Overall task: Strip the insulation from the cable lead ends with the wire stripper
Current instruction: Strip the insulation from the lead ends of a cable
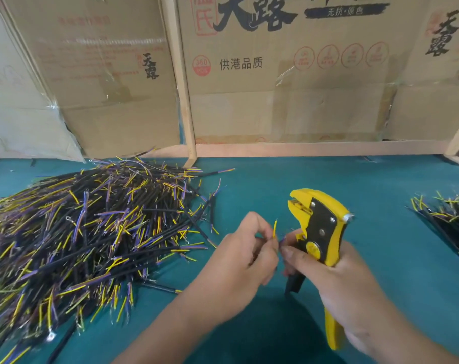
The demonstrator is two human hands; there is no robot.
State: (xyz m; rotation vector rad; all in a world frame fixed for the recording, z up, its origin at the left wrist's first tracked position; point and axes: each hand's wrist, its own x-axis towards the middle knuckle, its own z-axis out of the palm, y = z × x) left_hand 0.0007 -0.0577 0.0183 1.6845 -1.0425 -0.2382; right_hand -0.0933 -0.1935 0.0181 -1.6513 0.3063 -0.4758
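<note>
The left hand (245, 248) pinches a cable (275, 229) above the tabletop (262, 179), its yellow lead upright. The right hand's (336, 282) grip is wrapped round the wire stripper (319, 227), jaws clear of it. This looks like lead separation; next, the lead must be fed into the jaws.

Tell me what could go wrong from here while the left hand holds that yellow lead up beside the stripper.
1. The short yellow lead is pinched close to its end by the left hand, so fingertips may end up near the head of the yellow-and-black wire stripper.
2. The right hand grips the tool while its thumb and a fingertip also work at the leads, so the grip could slip.
</note>
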